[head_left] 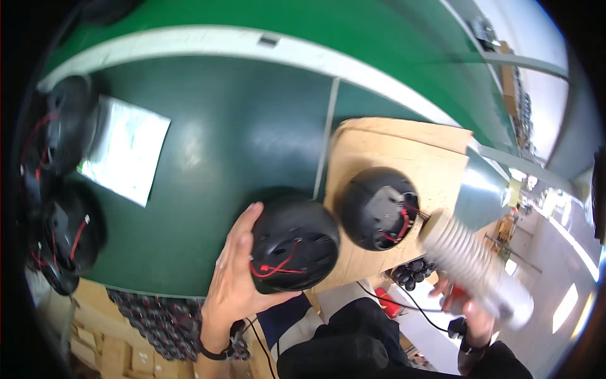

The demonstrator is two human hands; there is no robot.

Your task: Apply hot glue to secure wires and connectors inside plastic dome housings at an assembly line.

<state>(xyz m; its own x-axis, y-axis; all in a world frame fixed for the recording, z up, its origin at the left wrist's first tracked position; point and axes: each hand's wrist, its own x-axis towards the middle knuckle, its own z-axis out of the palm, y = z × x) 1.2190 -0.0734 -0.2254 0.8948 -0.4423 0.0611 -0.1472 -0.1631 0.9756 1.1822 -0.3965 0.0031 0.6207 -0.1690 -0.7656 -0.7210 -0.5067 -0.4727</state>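
My left hand (235,278) curls around the side of a round black housing (297,240) at the table's near edge. Red wires with a small connector lie in that housing's open face. A second black housing (379,205), with red wires and a grey part inside, rests on a cardboard sheet (435,148) to the right. My right hand (470,312) is low at the right, its fingers closed on a red object (456,299) that is mostly hidden. A pale ribbed hose (470,259), blurred, slants past the cardboard and covers part of this hand.
More black housings with red wires (72,230) crowd the table's left end. A white printed sheet (129,148) lies beside them on the green table (240,126). Stacked dark parts (161,322) and cardboard boxes (120,357) are below the near edge. Black cables hang near my legs.
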